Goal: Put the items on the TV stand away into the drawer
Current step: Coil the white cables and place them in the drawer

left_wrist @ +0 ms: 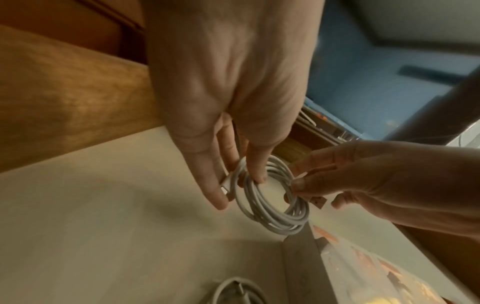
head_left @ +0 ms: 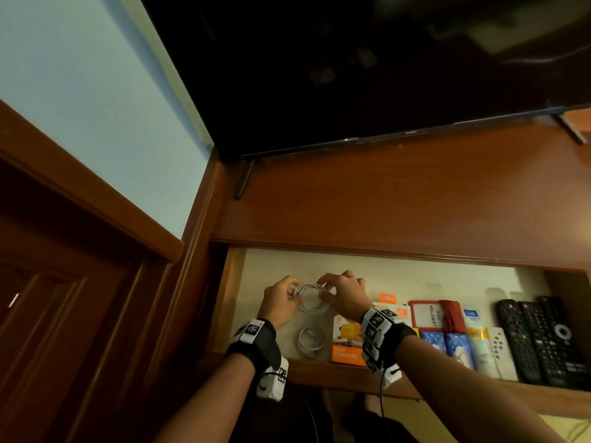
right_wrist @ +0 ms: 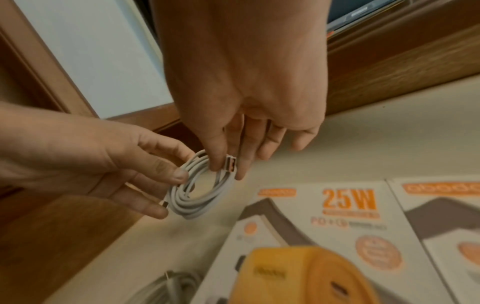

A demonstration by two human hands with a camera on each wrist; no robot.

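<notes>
A coiled white cable (head_left: 311, 302) hangs over the back left of the open drawer (head_left: 415, 281), held from both sides. My left hand (head_left: 292, 294) pinches the coil's left side between thumb and fingers. In the left wrist view that left hand (left_wrist: 239, 189) holds the cable (left_wrist: 259, 211) beside one small plug. My right hand (head_left: 323, 294) pinches the right side. The right wrist view shows the right hand (right_wrist: 228, 170) holding the cable's USB plug (right_wrist: 231, 164) against the coil (right_wrist: 197, 197). The TV stand top (head_left: 399, 203) lies bare above the drawer.
Inside the drawer lie a second coiled white cable (head_left: 310, 342), orange-and-white charger boxes (head_left: 347, 342), a red card holder (head_left: 430, 314), blue packets (head_left: 447, 345), a white remote (head_left: 500, 350) and black remotes (head_left: 543, 340). The TV (head_left: 351, 75) stands above.
</notes>
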